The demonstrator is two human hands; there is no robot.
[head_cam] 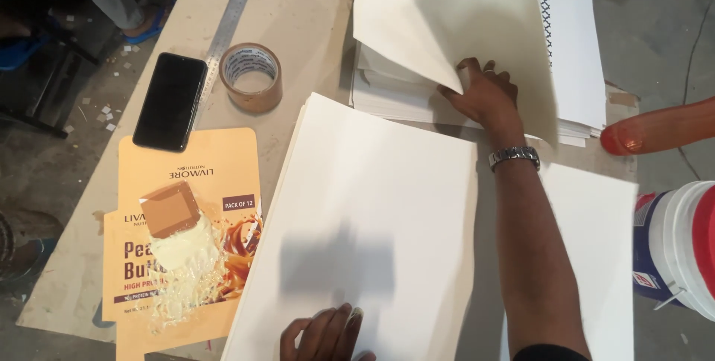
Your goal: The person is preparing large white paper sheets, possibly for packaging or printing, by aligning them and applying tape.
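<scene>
— Lifting a sheet, is it? The right hand [482, 94] has its fingers spread under a curled white sheet [454, 26], raising it off the far stack [395, 97].

— Looks so; I'd judge the sheet is mid-transfer, and the next move calls for carrying it flat. The left hand [324, 335] rests on the near pile of white sheets [372, 205], fingers loosely bent, though half cut off by the frame.

— Packaging?

— A flattened orange carton [190, 205] lies left, a brown block [170, 210] on it; brown tape roll [252, 77], black phone [170, 100] and steel ruler [231, 15] beyond.

Flat orange carton [186, 234] — dark phone [170, 100] above
</scene>
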